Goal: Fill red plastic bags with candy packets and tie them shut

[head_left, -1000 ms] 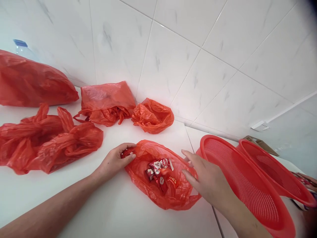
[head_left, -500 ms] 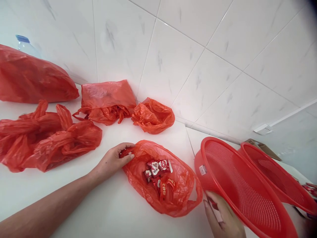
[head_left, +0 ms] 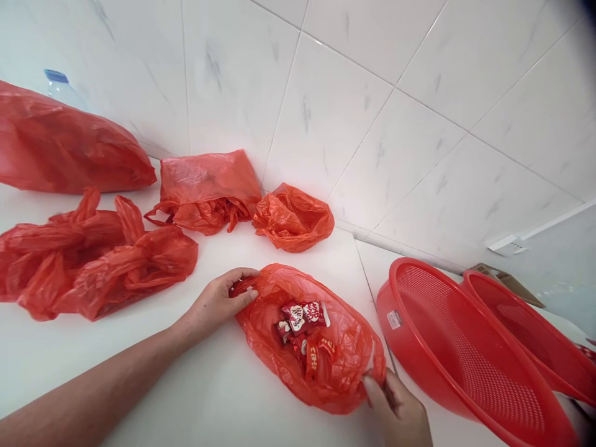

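Observation:
A thin red plastic bag (head_left: 344,329) lies opened wide on the white table in front of me. Inside it are several small wrapped snacks (head_left: 305,315), dark red with white print, and some red wrappers with yellow lettering (head_left: 313,359). My left hand (head_left: 230,295) is closed on the bunched far-left edge of the bag, thumb over the plastic. At the near-right end my right hand (head_left: 395,400) pinches the bag's handle loop. Whether anything else sits in the right palm is hidden.
Two red perforated plastic baskets (head_left: 431,354) (head_left: 516,310) stand on the right. A small crumpled red bag (head_left: 298,217), a folded one (head_left: 209,177), a knotted one (head_left: 107,261) and a large full one (head_left: 69,146) lie left and behind. A blue-capped bottle (head_left: 56,76) stands by the tiled wall.
My right hand has moved left from beside the basket and taken hold of the bag's handle. The reddish-white item seen in it earlier no longer shows. My left hand keeps its grip.

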The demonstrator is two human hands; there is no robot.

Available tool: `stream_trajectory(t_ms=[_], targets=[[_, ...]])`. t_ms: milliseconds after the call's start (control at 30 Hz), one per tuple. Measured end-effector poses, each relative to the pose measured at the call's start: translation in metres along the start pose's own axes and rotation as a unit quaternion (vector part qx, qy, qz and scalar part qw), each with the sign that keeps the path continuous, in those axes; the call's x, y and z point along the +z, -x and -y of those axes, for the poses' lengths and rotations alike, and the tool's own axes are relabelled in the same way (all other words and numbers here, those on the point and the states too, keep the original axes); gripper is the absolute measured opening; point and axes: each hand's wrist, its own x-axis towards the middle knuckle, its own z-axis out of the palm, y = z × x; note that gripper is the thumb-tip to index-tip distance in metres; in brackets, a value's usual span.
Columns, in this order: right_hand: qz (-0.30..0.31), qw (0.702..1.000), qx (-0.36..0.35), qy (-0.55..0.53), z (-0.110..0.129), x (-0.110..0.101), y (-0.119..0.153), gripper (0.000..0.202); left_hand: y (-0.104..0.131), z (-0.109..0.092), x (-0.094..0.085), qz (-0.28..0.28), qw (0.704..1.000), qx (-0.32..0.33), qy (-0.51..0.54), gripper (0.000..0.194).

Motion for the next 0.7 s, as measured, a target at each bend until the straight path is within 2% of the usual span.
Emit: stream_trajectory(t_ms=[100, 167, 233, 300, 400, 467, 633, 700], targets=[[0.034, 0.999, 0.002, -0.040, 0.021, 0.003, -0.015, 0.033, 0.001, -0.010, 0.000, -0.005, 1.000, -0.004, 0.019, 0.042], [0.068, 0.995, -0.020, -0.067, 0.041, -0.005, -0.030, 0.031, 0.001, -0.022, 0.000, -0.024, 0.999, -0.011, 0.043, 0.040], [0.066, 0.988, -0.055, -0.126, 0.065, -0.017, -0.044, 0.029, 0.002, -0.035, -0.002, -0.053, 0.995, -0.012, 0.079, 0.037], [0.015, 0.971, -0.109, -0.212, 0.088, -0.032, -0.054, 0.022, 0.004, -0.048, -0.006, -0.085, 0.989, 0.003, 0.125, 0.037], [-0.048, 0.920, -0.215, -0.323, 0.112, -0.049, -0.062, 0.008, 0.008, -0.066, -0.017, -0.125, 0.973, 0.043, 0.190, 0.035], [-0.054, 0.909, -0.236, -0.339, 0.115, -0.053, -0.065, 0.006, 0.012, -0.077, -0.025, -0.142, 0.963, 0.063, 0.219, 0.032], [-0.146, 0.922, -0.152, -0.325, 0.095, -0.047, -0.069, 0.006, 0.019, -0.105, -0.039, -0.134, 0.950, 0.095, 0.265, 0.026], [-0.154, 0.923, -0.135, -0.325, 0.086, -0.047, -0.065, 0.006, 0.020, -0.116, -0.041, -0.113, 0.950, 0.110, 0.269, 0.023]])
